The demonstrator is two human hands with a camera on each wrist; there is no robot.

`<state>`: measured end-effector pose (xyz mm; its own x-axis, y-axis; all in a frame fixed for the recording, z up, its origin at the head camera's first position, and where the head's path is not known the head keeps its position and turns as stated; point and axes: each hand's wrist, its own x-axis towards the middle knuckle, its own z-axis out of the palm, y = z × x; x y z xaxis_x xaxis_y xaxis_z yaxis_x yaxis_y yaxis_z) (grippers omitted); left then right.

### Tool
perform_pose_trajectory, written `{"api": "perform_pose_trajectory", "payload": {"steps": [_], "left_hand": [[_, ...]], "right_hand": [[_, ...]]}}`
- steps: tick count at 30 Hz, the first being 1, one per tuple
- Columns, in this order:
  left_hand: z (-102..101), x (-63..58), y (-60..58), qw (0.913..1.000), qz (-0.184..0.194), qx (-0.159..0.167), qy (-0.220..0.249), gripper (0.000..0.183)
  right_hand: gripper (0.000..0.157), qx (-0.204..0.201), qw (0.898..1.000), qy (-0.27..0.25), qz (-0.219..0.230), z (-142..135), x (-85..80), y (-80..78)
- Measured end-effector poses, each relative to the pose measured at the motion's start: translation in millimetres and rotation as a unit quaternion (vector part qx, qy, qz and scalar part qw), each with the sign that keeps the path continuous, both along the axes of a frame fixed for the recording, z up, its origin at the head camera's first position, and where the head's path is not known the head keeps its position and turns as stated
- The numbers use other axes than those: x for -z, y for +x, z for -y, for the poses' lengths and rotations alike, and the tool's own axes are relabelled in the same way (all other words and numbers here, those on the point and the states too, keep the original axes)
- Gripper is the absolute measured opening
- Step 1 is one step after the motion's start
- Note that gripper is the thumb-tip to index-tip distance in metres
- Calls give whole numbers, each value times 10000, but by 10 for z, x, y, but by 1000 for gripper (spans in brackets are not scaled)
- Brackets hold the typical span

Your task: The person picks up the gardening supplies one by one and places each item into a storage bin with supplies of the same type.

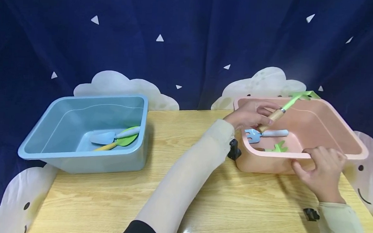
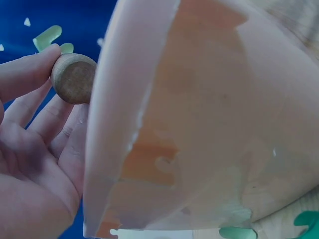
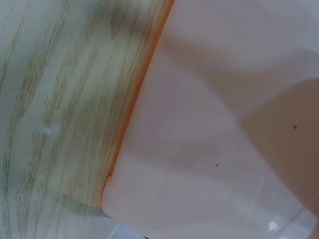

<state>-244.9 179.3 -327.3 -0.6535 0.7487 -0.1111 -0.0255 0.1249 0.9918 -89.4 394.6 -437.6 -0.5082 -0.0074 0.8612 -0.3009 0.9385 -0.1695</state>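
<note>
A green garden rake (image 1: 292, 102) with a wooden handle is pinched by my left hand (image 1: 249, 113) over the left side of the pink basin (image 1: 340, 140). Its tines point up and away, near the far rim. In the left wrist view the round wooden handle end (image 2: 75, 79) shows between thumb and fingers, beside the basin wall. My right hand (image 1: 325, 169) grips the near rim of the pink basin, thumb outside and fingers over the edge. Below the rake, inside this basin, lie a blue hand fork (image 1: 254, 135) and a small green fork (image 1: 280, 147).
To the left stands a blue basin (image 1: 105, 163) holding a blue trowel (image 1: 103, 138) and a green trowel (image 1: 127, 140) with a yellow handle. Both basins rest on a wooden table (image 1: 183, 159). A dark blue curtain (image 1: 193, 16) with white clouds hangs behind.
</note>
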Motion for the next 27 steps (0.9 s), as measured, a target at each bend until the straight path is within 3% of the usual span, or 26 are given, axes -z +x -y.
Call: {"api": "perform_pose_trajectory", "payload": {"steps": [7,11,16,20,27], "left_hand": [[4,-33,-13,9997,-148,90,-154,53],[69,-45,-44,9976,-586,68,-362,49],[179,-62,-134,9899,-1282,-393,-460,41],[283,-67,-225,9847,-1515,-785,-367,34],[525,-39,-342,9758,-1834,-997,-645,31]], "right_hand": [[60,-31,10000,-40,43,22,14,-13],[60,-49,9998,-50,173,40,23,-21],[62,-95,9998,-109,150,43,12,-33],[61,-89,9998,-132,133,42,-1,-32],[62,-42,9998,-149,95,16,4,-9]]}}
